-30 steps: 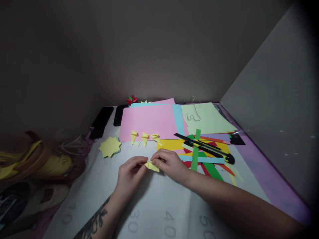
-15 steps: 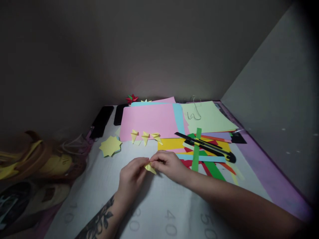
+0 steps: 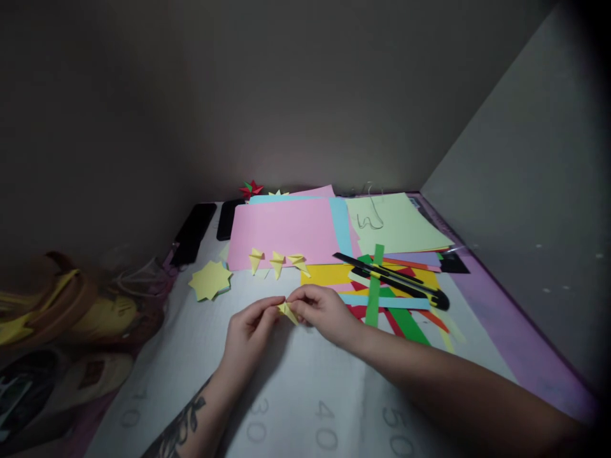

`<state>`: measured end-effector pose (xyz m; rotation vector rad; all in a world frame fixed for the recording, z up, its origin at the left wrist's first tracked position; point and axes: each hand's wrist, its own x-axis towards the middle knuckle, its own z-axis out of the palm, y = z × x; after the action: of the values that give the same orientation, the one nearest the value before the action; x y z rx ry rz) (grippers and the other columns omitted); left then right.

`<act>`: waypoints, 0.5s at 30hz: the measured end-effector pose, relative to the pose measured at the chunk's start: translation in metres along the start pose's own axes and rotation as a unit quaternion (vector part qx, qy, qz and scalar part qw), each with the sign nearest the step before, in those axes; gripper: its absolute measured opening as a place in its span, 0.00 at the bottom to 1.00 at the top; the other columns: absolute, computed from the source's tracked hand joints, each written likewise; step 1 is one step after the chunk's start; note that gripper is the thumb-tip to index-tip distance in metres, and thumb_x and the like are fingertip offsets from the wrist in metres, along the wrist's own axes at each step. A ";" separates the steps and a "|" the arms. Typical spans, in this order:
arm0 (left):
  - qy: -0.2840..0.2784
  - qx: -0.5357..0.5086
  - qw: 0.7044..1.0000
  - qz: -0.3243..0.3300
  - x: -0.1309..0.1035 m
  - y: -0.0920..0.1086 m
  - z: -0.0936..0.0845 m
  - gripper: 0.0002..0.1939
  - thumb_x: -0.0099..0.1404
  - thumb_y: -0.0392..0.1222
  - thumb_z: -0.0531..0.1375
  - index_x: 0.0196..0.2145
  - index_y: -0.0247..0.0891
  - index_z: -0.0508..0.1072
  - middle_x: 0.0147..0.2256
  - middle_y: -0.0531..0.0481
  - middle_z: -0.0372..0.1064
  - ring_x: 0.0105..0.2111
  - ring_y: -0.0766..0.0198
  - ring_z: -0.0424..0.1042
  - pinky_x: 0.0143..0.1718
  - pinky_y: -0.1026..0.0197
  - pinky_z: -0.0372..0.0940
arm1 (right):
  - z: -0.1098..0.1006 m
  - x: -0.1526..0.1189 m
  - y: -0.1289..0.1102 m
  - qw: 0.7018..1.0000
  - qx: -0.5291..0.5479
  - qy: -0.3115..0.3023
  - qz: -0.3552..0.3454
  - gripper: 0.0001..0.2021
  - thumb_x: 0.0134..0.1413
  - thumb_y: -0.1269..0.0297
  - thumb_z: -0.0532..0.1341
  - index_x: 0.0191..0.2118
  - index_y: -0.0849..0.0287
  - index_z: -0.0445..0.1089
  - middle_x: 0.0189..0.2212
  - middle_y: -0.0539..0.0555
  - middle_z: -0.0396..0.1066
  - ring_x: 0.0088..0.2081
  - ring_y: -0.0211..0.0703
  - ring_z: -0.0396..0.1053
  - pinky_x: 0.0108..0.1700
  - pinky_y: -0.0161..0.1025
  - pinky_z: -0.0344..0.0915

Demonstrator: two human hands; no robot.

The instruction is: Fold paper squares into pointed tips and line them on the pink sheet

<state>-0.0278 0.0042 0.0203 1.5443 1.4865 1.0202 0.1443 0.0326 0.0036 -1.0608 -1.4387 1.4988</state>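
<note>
Between my two hands is a small folded yellow paper piece (image 3: 287,312), its pointed end aimed down and to the right. My left hand (image 3: 248,331) pinches its left side with thumb and forefinger. From the right, my right hand (image 3: 324,313) pinches the other side, fingers curled. Just beyond lie three similar folded yellow pieces in a row: a left one (image 3: 256,259), a middle one (image 3: 277,263) and a right one (image 3: 299,264), at the near edge of a pink sheet (image 3: 286,232). A yellow many-pointed paper star (image 3: 210,280) rests left of them.
On the right, a black utility knife (image 3: 405,283) lies over coloured paper strips (image 3: 375,299). Behind are pale green sheets (image 3: 396,235), a red and green paper star (image 3: 251,189) and a black phone (image 3: 195,232). Bags or caps (image 3: 90,318) crowd the left edge.
Both hands have risen slightly with the folded paper, and my left hand's fingers have shifted their pinch on it. The other things stay in place; the view has moved a little.
</note>
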 end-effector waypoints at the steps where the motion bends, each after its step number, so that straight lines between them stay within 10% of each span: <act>1: -0.010 -0.015 0.999 -0.033 0.001 0.000 0.000 0.11 0.61 0.43 0.59 0.36 0.38 0.80 0.31 0.48 0.79 0.27 0.62 0.74 0.30 0.63 0.69 | -0.001 0.000 -0.001 0.999 -0.027 0.012 -0.014 0.05 0.53 0.66 0.59 0.32 0.59 0.72 0.23 0.48 0.68 0.26 0.36 0.66 0.29 0.34 0.62; 15: -0.073 -0.125 0.982 -0.125 0.006 0.001 0.001 0.12 0.57 0.47 0.63 0.32 0.36 0.81 0.29 0.48 0.78 0.27 0.64 0.72 0.32 0.65 0.66 | -0.005 0.000 -0.002 0.987 -0.140 0.002 -0.082 0.05 0.56 0.70 0.57 0.30 0.58 0.69 0.29 0.49 0.69 0.33 0.37 0.66 0.35 0.34 0.61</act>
<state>-0.0268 0.0098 0.0213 1.1945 1.3547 0.8881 0.1493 0.0344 0.0051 -1.0783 -1.7260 1.2012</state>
